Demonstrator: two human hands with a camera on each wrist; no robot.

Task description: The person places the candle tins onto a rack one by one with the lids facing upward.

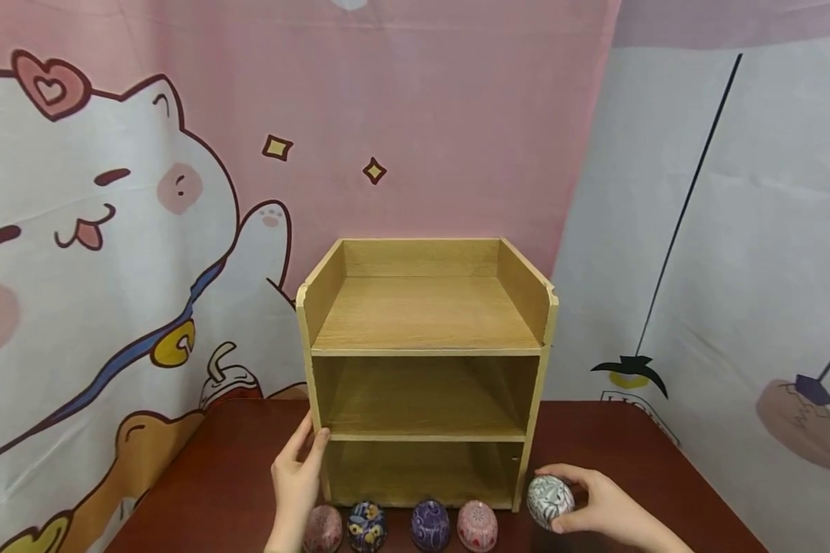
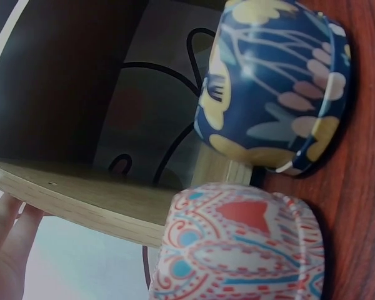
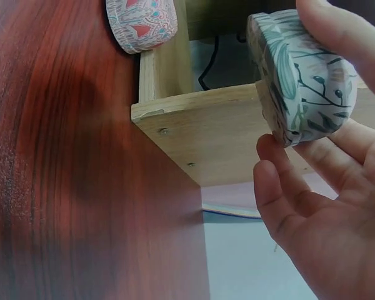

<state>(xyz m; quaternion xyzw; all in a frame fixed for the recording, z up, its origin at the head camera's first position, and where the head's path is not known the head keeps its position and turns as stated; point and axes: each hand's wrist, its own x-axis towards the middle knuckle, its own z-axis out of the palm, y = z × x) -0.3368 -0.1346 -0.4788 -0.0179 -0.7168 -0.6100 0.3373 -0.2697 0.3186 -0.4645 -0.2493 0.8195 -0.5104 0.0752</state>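
White, with grey-green leaves, the tin in the right hand sits at the lower right of the head view, just beside the shelf's right side. That hand reaches in from the bottom edge, grasping the tin between thumb and fingers. Only the right wrist view shows the tin lifted clear of the red-brown table, the thumb at upper right and two fingertips spread beneath it. The same view reveals the screws in the shelf's outer side, hidden from the head.

At lower left of the head view, the left hand points upward and grips the shelf's side, its thumb on the front edge and fingers along the outer face. The left wrist view catches only part of those fingers, at its lower left, but shows the blossoms on the blue tin and the scrollwork on the left pink tin up close. Only the head view includes the purple tin, bottom centre, left of the right pink tin.
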